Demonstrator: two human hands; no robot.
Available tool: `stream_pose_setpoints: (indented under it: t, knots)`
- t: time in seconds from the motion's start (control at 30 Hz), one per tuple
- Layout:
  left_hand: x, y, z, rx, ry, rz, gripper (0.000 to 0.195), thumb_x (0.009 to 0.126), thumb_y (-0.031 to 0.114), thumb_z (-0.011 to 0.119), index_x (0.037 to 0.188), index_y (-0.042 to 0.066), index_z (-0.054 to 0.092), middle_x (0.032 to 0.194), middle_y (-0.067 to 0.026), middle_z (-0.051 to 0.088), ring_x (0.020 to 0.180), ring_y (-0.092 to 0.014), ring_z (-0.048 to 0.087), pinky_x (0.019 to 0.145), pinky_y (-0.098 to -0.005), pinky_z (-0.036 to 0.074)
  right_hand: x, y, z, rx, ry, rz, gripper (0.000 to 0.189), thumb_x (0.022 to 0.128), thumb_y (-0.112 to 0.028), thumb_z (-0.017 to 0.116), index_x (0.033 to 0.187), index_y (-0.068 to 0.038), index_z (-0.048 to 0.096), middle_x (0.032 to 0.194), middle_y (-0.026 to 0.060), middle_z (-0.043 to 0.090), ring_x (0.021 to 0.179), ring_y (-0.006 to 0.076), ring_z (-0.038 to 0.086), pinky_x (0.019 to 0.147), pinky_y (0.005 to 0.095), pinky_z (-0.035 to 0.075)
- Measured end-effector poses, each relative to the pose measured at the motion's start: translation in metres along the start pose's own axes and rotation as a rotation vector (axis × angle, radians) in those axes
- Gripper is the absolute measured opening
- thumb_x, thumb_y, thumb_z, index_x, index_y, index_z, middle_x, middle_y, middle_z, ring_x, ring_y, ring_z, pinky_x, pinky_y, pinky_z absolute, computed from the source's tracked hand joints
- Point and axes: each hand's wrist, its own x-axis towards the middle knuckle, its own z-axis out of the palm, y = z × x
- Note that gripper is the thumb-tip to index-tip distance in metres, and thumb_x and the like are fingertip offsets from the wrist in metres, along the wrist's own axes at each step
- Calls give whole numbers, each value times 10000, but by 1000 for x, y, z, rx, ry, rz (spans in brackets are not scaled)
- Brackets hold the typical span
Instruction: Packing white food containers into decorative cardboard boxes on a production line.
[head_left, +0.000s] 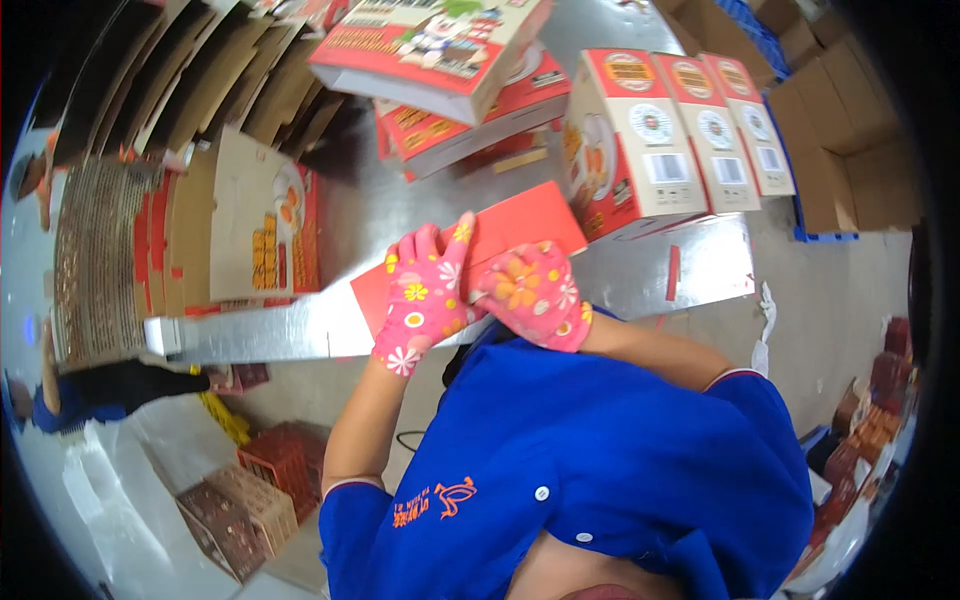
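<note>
A red cardboard carton lies at the near edge of the metal table, under both my hands. My left hand, in a pink flowered glove, rests on the carton's left part with its thumb along the top. Bent fingers of my right hand, in a matching glove, press at the carton's near side; its fingertips are partly hidden. Just beyond lie printed red and cream cartons in a loose pile. Upright printed cartons stand in a row to the right.
Flattened printed cartons stand at the left of the metal table, near stacked cardboard. A red strip lies near the right edge. Open brown boxes are at the right. Another person is at far left, beyond crates.
</note>
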Motion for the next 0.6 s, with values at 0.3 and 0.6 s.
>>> stream_pose_setpoints:
  t: [0.3,0.6]
  knots:
    - [-7,-1,8,-32,37,89,1041,589,401,872,1482,149,397,1280,-170,494,1194,-350,468,1029,-476,353,7,24,-42,119,-12,-91,412,741,-314,786,1090,-145,646,1178,27,617,1123,298,560,936,460,438]
    - [-19,-11,4,72,67,7,1222,557,543,860,1502,20,288,1404,-186,436,1281,-362,428,1091,-535,302,-23,39,-58,-62,-247,147,848,677,-288,819,1418,-92,457,1456,142,417,1369,347,368,1109,469,315]
